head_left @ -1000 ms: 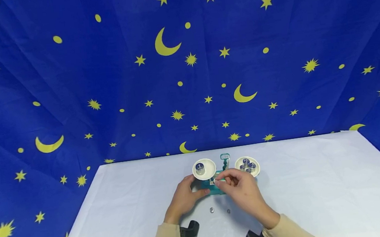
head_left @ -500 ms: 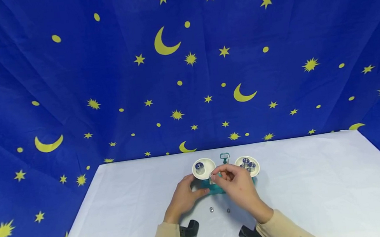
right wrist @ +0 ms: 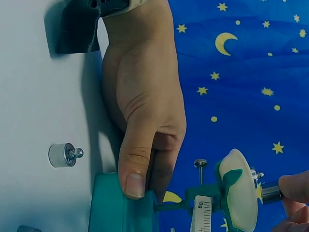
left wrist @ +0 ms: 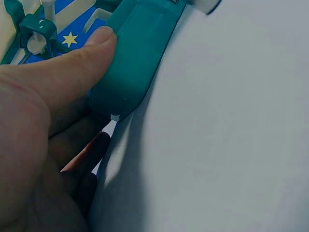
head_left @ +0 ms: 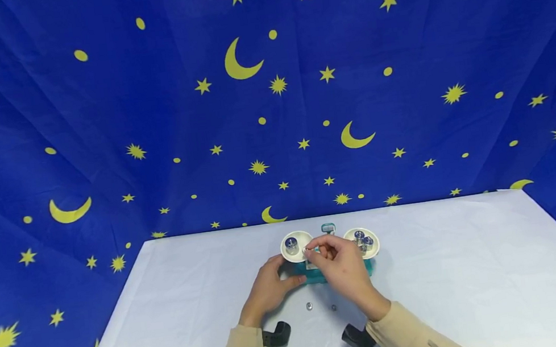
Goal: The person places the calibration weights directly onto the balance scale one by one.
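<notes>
A teal balance scale (head_left: 315,275) with two white pans stands on the table. My left hand (head_left: 268,290) grips the left end of its base, with the thumb (left wrist: 99,48) on the near side and the fingers partly hidden behind. Between thumb and fingertips, my right hand (head_left: 342,266) pinches a small metal weight (right wrist: 271,192) at the near right edge of the left pan (head_left: 293,257). One larger metal weight (head_left: 291,245) stands in that pan. Several weights (head_left: 367,242) sit in the right pan (head_left: 375,249), partly covered by the right hand.
Two small metal weights, one at left (head_left: 309,306) and a smaller one at right (head_left: 333,307), stand on the white table (head_left: 194,297) before the scale. A blue curtain (head_left: 173,111) with moons and stars hangs behind. Black wrist devices (head_left: 278,335) sit on both wrists.
My right hand has moved left and slightly away from me, carrying the weight from the scale's middle to the left pan's edge. My left hand stays on the base.
</notes>
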### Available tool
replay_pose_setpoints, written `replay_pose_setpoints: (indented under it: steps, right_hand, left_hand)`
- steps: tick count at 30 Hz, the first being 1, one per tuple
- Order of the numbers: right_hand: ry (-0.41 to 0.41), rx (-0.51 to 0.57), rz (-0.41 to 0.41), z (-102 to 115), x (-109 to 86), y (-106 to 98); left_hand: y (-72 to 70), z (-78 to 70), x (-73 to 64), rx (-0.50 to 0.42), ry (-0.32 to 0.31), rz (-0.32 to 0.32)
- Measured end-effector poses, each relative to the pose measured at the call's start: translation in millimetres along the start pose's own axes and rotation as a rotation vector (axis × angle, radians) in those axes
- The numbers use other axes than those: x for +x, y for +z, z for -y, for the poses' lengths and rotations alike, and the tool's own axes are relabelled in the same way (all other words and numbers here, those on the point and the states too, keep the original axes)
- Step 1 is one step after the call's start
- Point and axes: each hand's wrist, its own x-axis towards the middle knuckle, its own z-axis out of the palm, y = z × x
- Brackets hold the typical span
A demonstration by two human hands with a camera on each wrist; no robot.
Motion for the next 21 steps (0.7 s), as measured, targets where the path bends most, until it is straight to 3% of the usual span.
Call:
replay_pose_setpoints:
  steps: [9,21]
  right_hand:
    - [-0.041,-0.048,-0.042,0,1.0,9]
    - [-0.010,-0.119,-0.036,1,3.0,13]
  left_hand:
    - [0.0,-1.0,-0.6,0.005,0.009,0.001]
    - [0.3,0.2,0.3,-0.002,0.005,0.010]
